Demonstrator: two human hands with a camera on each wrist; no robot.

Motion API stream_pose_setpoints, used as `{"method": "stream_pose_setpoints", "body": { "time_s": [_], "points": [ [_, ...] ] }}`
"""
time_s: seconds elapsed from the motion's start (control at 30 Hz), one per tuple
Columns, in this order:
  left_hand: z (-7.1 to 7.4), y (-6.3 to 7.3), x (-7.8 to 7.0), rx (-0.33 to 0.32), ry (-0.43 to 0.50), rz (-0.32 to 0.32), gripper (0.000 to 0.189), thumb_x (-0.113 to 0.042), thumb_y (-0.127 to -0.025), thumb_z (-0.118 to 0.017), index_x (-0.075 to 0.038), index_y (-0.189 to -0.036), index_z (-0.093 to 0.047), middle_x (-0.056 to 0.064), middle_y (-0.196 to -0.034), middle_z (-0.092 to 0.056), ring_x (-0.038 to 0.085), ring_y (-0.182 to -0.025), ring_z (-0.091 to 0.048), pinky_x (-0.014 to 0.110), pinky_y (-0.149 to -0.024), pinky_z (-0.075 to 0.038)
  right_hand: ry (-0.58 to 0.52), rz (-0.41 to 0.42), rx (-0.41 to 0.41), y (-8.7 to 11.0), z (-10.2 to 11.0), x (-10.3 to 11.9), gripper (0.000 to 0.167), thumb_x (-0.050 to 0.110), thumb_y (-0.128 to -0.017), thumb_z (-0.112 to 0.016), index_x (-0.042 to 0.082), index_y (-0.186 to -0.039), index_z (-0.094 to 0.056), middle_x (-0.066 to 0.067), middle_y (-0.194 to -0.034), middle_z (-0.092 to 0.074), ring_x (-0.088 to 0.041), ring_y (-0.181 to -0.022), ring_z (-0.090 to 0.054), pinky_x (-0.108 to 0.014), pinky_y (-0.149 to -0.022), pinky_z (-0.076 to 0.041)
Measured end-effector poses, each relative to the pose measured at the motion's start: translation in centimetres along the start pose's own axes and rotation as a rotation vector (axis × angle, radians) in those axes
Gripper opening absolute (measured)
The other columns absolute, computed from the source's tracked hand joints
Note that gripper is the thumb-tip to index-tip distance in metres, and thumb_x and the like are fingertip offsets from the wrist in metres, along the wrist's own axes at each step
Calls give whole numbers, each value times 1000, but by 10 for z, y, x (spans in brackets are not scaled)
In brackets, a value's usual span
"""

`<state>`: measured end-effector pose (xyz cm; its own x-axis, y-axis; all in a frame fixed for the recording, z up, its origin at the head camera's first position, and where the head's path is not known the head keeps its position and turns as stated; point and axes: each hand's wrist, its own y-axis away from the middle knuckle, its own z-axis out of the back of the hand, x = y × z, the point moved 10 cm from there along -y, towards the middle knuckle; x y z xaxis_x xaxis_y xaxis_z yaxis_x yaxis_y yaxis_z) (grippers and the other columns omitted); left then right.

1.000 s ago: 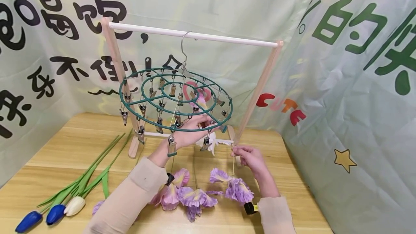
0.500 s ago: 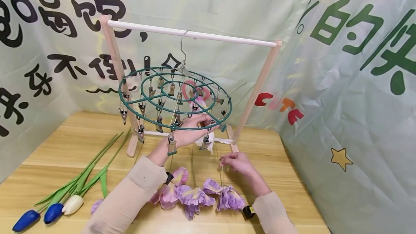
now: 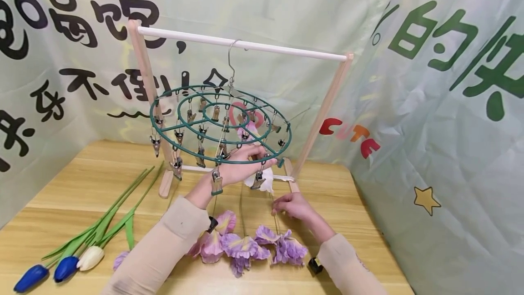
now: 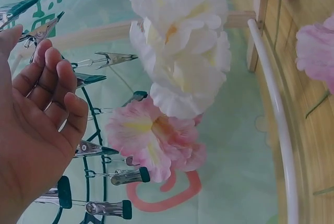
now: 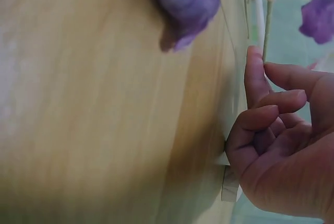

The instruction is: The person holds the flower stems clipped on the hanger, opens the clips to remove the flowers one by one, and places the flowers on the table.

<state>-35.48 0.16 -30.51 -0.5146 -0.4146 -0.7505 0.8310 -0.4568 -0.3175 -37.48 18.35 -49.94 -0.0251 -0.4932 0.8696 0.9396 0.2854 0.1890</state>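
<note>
A round green drying hanger (image 3: 163, 135) with metal clips hangs by its hook from a rack's top bar. My left hand (image 3: 241, 167) reaches under its right side; in the left wrist view, thumb and fingertips pinch a clip (image 4: 39, 33). A white flower (image 4: 182, 51) and a pink flower (image 4: 151, 140) are beside that hand. Lower right, my right hand (image 3: 296, 206) pinches a thin green stem (image 5: 267, 31) between thumb and forefinger. In the head view the stem runs down towards a purple flower (image 3: 288, 247). The ring partly covers my left fingers.
A wooden rack with a white top bar (image 3: 245, 45) stands on the wooden table (image 3: 102, 158). More pink and purple flowers (image 3: 243, 249) lie in front. At left are blue tulips (image 3: 65, 268) and a white tulip (image 3: 91, 258). Printed cloth surrounds the table.
My right hand has moved left and slightly towards me, and the stem and purple flower have shifted left with it. My left hand stays almost where it was under the ring.
</note>
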Motion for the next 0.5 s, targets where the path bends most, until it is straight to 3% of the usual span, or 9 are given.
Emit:
{"method": "stream_pose_setpoints", "body": {
  "time_s": [0.23, 0.5],
  "points": [
    [-3, 1, 4, 30, 17, 49, 45, -57, -100, -63, -20, -81, -44, 1, -88, -43, 21, -91, -44, 44, -84, -34, 13, -2, -5, -2, -2, -4, 22, 7, -94, -71, -8, -108, -75, -11, -82, -78, -3, -44, -41, -19, -44, -33],
    [-4, 0, 6, 23, -10, 41, 42, -56, -100, -63, -21, -82, -49, -1, -90, -47, 21, -99, -45, 44, -86, -35, 12, -6, -10, 2, 0, -5, 22, 10, -95, -70, -7, -109, -76, -12, -82, -78, -4, -44, -42, -19, -44, -34]
  ]
}}
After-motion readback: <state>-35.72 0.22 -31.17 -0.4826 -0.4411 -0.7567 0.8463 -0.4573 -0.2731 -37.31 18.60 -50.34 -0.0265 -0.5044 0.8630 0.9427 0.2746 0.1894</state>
